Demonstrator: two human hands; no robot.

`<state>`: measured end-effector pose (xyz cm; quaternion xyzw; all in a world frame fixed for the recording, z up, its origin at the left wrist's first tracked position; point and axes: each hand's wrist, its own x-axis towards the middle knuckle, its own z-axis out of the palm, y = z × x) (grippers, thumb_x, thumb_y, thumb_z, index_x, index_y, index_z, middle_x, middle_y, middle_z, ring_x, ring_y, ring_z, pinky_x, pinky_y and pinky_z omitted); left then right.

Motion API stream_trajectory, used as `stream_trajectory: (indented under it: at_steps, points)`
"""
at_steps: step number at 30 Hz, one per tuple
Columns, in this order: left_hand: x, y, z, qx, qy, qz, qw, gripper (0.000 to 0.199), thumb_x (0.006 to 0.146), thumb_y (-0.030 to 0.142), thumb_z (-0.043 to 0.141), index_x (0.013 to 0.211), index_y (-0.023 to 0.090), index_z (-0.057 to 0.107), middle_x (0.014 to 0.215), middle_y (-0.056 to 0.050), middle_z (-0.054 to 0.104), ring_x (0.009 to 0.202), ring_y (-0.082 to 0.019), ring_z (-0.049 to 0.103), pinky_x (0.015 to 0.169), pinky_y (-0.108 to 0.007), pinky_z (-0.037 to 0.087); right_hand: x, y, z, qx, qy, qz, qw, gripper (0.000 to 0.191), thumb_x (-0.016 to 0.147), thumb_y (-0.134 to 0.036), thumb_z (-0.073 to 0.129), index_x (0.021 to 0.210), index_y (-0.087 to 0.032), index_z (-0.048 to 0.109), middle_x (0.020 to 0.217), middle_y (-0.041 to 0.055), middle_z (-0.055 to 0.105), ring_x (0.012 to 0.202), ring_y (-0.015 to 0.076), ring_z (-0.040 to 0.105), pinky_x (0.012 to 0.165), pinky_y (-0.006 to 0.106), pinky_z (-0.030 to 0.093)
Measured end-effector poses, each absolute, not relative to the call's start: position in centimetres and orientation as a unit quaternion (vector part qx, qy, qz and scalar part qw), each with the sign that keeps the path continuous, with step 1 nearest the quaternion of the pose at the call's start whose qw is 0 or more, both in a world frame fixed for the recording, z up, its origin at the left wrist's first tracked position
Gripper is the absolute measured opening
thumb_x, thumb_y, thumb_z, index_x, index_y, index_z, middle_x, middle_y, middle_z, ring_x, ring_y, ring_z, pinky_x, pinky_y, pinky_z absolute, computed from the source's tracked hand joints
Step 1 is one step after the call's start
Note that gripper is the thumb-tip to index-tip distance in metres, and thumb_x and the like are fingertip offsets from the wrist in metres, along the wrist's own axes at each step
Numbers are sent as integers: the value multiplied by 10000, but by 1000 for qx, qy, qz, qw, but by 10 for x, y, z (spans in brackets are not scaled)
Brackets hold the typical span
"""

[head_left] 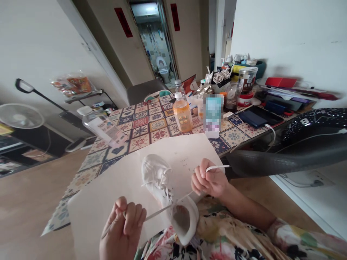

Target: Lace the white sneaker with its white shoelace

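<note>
A white lace-up shoe (157, 173) lies on a large white sheet of paper (121, 173), its toe towards the far side and its ankle opening close to my body. My left hand (123, 220), at the lower left, is closed around one end of the white shoelace (159, 211). The other end is pinched in my right hand (207, 178), with its tip sticking out to the right. Between both hands the lace runs fairly straight across the shoe, just above the opening. More lacing shows loosely over the tongue.
On the patterned tablecloth (141, 124) stand an orange drink bottle (182, 113) and a clear bottle with a white cap (101, 126). Jars (247, 81), a tablet (253, 117) and papers crowd the right side. A dark chair (257, 162) is at the right.
</note>
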<state>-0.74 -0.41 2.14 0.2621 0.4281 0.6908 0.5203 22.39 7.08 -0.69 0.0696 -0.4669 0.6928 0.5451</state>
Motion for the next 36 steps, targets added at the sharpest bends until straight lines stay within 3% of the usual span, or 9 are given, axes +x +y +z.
stream_trajectory:
  at_steps: [2,4,10,14,18,22,28,32,36]
  points:
    - [-23,-4,18,290,458,652,530,423,599,380,866,719,204,501,391,101,360,375,-56,282,384,-166,323,233,77,-9,49,-503,683,527,362,942,-463,685,780,-223,467,552,-89,349,438,107,269,477,205,317]
    - [-34,-6,11,328,489,613,526,380,674,436,815,788,211,531,408,101,360,386,-55,269,408,-174,296,243,82,-10,34,-545,677,494,317,960,-416,674,792,-211,499,601,-68,397,479,110,302,493,211,294]
    - [-36,-13,-8,530,574,442,442,431,848,577,593,1028,186,594,435,70,463,428,-87,344,500,-226,292,247,87,-2,32,-717,598,358,332,999,-415,641,786,-165,593,785,25,551,700,159,510,660,262,390]
    - [-32,-8,-9,629,612,252,408,433,896,572,476,893,181,662,384,60,455,411,-111,397,536,-246,350,237,78,1,-89,-810,463,347,350,1061,-419,520,817,-170,547,854,37,538,779,170,529,735,269,398]
    - [-32,-6,-6,665,619,183,376,412,904,518,457,778,190,674,453,39,527,450,-119,493,552,-234,392,234,68,2,-198,-869,351,287,198,1048,-225,550,862,-173,509,856,19,552,765,164,539,691,248,378]
    - [-33,-4,-2,702,593,186,349,339,905,439,481,768,192,669,589,6,643,539,-125,590,573,-214,443,236,66,2,-233,-884,332,233,177,932,-24,678,948,-169,577,919,0,617,856,166,586,749,222,391]
    - [-41,-1,4,791,470,287,267,209,878,306,595,740,201,712,818,-51,697,739,-133,662,679,-189,511,247,69,4,-235,-889,324,221,171,910,26,669,906,-143,642,903,11,613,846,164,578,753,223,398]
    - [-43,-5,-1,787,444,340,262,226,865,347,643,698,204,699,1011,-83,681,836,-154,644,765,-228,519,252,77,5,-125,-894,353,247,111,944,-125,664,842,-148,627,847,24,571,830,188,547,790,276,409]
    - [-25,-9,-10,712,426,445,336,323,886,458,605,712,191,654,994,-103,686,931,-216,621,823,-298,507,241,81,-1,5,-786,519,335,255,979,-373,647,842,-159,625,996,78,593,946,210,581,898,340,435]
